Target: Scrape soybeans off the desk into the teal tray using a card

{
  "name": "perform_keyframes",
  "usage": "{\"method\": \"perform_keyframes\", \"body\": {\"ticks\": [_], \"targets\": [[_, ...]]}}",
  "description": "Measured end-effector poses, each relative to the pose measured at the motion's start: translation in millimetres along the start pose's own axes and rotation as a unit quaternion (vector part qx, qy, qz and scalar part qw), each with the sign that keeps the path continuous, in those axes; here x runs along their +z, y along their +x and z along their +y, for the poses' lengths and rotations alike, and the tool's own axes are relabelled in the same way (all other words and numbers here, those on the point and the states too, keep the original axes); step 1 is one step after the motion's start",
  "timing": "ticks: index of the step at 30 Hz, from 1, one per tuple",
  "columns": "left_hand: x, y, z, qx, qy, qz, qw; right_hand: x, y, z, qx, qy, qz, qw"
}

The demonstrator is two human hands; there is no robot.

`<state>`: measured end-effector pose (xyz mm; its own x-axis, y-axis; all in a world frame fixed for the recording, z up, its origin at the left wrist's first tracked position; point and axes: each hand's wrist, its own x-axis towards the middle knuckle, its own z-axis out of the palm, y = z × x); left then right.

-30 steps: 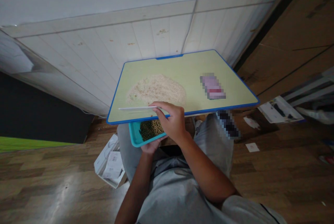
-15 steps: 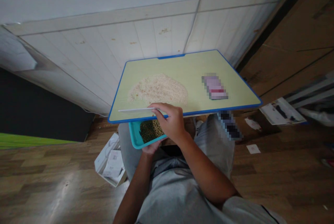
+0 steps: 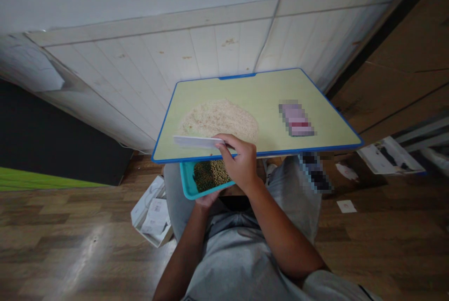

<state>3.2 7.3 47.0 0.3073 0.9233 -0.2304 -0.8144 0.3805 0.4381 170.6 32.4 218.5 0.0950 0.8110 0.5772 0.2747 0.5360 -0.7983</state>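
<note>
My right hand (image 3: 242, 158) pinches the right end of a thin, flat white card (image 3: 198, 142) over the table's near edge. Behind the card, pale grains that look like rice (image 3: 220, 116) lie spread in a low heap on the yellow-green tabletop (image 3: 273, 88). Below the edge, my left hand (image 3: 209, 197) grips a turquoise tray (image 3: 187, 182) from underneath, its fingers mostly hidden. Dark green beans (image 3: 204, 177) and pale yellow beans (image 3: 219, 172) sit side by side in the tray. My right hand and wrist cover the tray's right end.
A blurred pinkish rectangular item (image 3: 296, 118) lies on the table's right side. Another blurred dark item (image 3: 315, 172) rests on my right thigh. An open white box (image 3: 152, 217) stands on the floor at left. The wall (image 3: 206, 53) rises behind the table.
The card has tilted, so its broad face shows where it was nearly edge-on. Its left end has lifted a little off the near edge. The whole view has shifted slightly.
</note>
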Motion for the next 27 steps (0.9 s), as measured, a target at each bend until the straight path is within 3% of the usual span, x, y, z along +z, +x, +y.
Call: {"method": "perform_keyframes", "body": {"ticks": [10, 18, 27], "targets": [[-5.4, -0.6, -2.7, -0.005, 0.002, 0.040, 0.999, -20.3, 8.6, 19.5, 0.040, -0.018, 0.081, 0.996], [-18.7, 2.8, -5.4, 0.002, 0.005, 0.057, 0.998, -22.1, 7.4, 24.1, 0.043, -0.033, 0.070, 0.996], [-13.4, 3.0, -5.5, -0.012, -0.007, 0.070, 0.997, -25.0, 4.8, 25.7, 0.032, -0.033, 0.041, 0.998]]}}
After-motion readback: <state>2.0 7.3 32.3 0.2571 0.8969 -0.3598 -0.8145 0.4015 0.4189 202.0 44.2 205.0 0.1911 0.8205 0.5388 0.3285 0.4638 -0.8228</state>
